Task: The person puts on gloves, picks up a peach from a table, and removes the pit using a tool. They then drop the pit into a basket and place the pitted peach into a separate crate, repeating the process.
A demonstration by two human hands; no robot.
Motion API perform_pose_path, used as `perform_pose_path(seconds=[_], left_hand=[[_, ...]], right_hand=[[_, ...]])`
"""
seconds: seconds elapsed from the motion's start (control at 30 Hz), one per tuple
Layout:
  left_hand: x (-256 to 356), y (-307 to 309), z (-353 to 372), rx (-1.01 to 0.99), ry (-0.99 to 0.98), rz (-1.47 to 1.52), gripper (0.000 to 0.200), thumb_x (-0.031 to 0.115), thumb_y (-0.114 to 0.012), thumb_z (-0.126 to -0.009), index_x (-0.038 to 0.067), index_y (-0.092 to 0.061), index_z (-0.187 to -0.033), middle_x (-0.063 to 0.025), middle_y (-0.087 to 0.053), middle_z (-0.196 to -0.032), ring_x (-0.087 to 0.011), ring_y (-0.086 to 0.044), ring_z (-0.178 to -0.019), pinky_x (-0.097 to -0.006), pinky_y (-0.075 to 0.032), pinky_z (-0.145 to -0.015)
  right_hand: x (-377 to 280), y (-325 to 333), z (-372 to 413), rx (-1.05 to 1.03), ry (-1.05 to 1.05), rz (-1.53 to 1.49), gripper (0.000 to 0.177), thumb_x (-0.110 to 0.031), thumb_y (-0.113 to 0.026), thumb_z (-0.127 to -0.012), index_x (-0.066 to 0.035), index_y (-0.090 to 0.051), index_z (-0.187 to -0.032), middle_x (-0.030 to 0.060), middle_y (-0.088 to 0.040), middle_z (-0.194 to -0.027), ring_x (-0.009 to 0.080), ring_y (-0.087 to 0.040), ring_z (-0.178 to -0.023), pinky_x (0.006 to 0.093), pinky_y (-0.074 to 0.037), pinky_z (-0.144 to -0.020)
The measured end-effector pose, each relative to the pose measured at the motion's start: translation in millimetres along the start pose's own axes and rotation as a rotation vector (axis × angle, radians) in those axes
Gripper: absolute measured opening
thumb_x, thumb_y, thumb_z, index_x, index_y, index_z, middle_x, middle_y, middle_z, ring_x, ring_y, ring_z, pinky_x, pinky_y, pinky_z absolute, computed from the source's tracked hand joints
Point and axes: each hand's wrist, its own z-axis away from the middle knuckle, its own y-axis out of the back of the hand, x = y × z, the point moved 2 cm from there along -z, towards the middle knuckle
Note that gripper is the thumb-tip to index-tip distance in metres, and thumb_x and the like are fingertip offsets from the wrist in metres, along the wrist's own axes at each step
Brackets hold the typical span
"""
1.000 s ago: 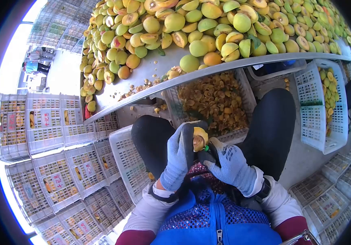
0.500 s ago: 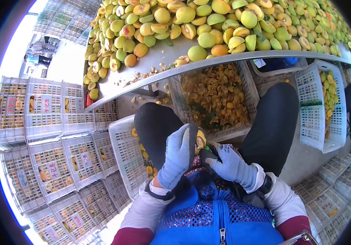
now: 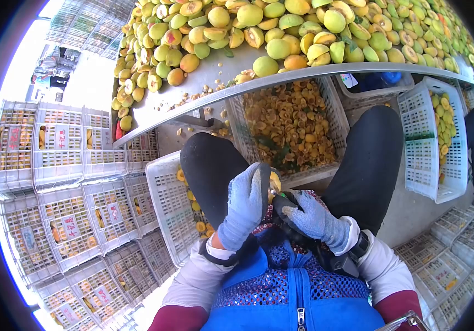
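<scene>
Between the thumb and fingers of my left hand, in a grey-blue glove, is a cut apricot, its orange flesh toward the right. My right hand, gloved alike, is closed just to the right and slightly lower. It grips a small tool with a green part, most of it hidden by the dark-coated glove fingers. The tool's end points at the apricot, right at its lower edge. Both hands are over my lap, between my knees.
A metal table ahead carries a heap of whole and halved apricots. Under it stands a crate of apricot scraps. A white crate is by my left knee, another at right. Stacked crates line the left.
My left hand has risen slightly and turned the apricot, so it looks narrower. My right hand has shifted slightly, still close against the fruit.
</scene>
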Motion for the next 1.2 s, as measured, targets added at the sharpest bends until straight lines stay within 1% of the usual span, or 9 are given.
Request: perform_pose_path(seconds=[0.2,0.5,0.7,0.83,0.93,1.03,1.13,1.17,1.2], left_hand=[[18,-6,3,0.192,0.064,0.257,0.027,0.017,-0.043,-0.094,-0.004,-0.059,-0.098,-0.0181,-0.061,-0.086,-0.0280,-0.062,-0.072,-0.0325,-0.048,-0.067],[3,2,-2,0.008,-0.278,-0.179,0.022,0.010,-0.051,-0.086,-0.005,-0.059,-0.100,-0.0172,-0.061,-0.084,-0.0314,-0.061,-0.073,-0.0355,-0.050,-0.068],[2,-4,-12,0.038,-0.224,-0.012,0.024,0.018,-0.050,-0.091,-0.005,-0.060,-0.093,-0.0126,-0.061,-0.078,-0.0195,-0.059,-0.068,-0.0311,-0.048,-0.060],[6,-9,-17,-0.119,0.227,0.483,0.035,0.029,-0.050,-0.094,-0.003,-0.062,-0.090,-0.0107,-0.062,-0.074,-0.0162,-0.059,-0.066,-0.0283,-0.047,-0.063],[1,-21,-22,-0.132,0.401,0.719,0.041,0.035,-0.045,-0.097,-0.001,-0.063,-0.088,-0.0062,-0.062,-0.075,-0.0111,-0.056,-0.066,-0.0259,-0.046,-0.064],[-16,-23,-12,0.083,0.252,0.318,0.035,0.032,-0.045,-0.097,0.000,-0.060,-0.095,-0.0050,-0.062,-0.080,-0.0129,-0.059,-0.069,-0.0242,-0.047,-0.068],[-36,9,-7,0.351,0.489,0.750,0.026,0.026,-0.046,-0.097,0.003,-0.058,-0.101,-0.0054,-0.061,-0.084,-0.0135,-0.061,-0.078,-0.0273,-0.051,-0.070],[-43,35,-1,0.370,0.123,-0.046,0.027,0.025,-0.045,-0.097,0.003,-0.059,-0.101,-0.0054,-0.062,-0.086,-0.0135,-0.061,-0.079,-0.0281,-0.051,-0.071],[-73,57,6,0.534,0.289,0.405,0.029,0.024,-0.044,-0.097,0.001,-0.060,-0.104,-0.0077,-0.063,-0.089,-0.0151,-0.061,-0.081,-0.0295,-0.051,-0.072]], right_hand=[[-13,-4,6,0.208,0.134,0.254,0.039,-0.022,-0.058,-0.085,-0.002,-0.049,-0.117,0.0249,-0.060,-0.092,0.0392,-0.059,-0.092,0.0436,-0.047,-0.074],[7,0,3,0.038,0.160,0.296,0.041,-0.025,-0.058,-0.085,0.000,-0.050,-0.115,0.0229,-0.059,-0.098,0.0362,-0.059,-0.088,0.0425,-0.047,-0.074],[29,-17,1,-0.126,-0.064,-0.832,0.034,-0.040,-0.052,-0.090,-0.006,-0.057,-0.096,0.0079,-0.056,-0.075,0.0191,-0.055,-0.063,0.0312,-0.045,-0.058],[8,-13,3,-0.537,-0.294,-1.339,0.049,-0.058,-0.040,-0.091,-0.011,-0.045,-0.076,-0.0041,-0.036,-0.049,0.0070,-0.027,-0.029,0.0246,-0.024,-0.028],[18,-15,-3,-0.725,-0.247,-1.697,0.046,-0.053,-0.041,-0.093,-0.010,-0.045,-0.078,-0.0030,-0.036,-0.049,0.0071,-0.030,-0.031,0.0236,-0.027,-0.028],[14,-4,-9,-0.681,-0.080,-1.753,0.045,-0.048,-0.035,-0.097,-0.008,-0.043,-0.077,-0.0015,-0.034,-0.049,0.0073,-0.030,-0.031,0.0225,-0.028,-0.028],[39,3,-18,-0.520,-0.250,-1.811,0.046,-0.048,-0.036,-0.096,-0.008,-0.044,-0.076,-0.0022,-0.035,-0.050,0.0060,-0.030,-0.031,0.0218,-0.029,-0.028],[45,3,-19,-0.465,-0.343,-1.843,0.046,-0.048,-0.038,-0.096,-0.008,-0.044,-0.076,-0.0024,-0.035,-0.050,0.0053,-0.031,-0.031,0.0215,-0.030,-0.027],[38,4,-16,-0.473,-0.325,-1.699,0.046,-0.049,-0.037,-0.096,-0.008,-0.045,-0.076,-0.0024,-0.035,-0.050,0.0048,-0.030,-0.032,0.0209,-0.029,-0.027]])
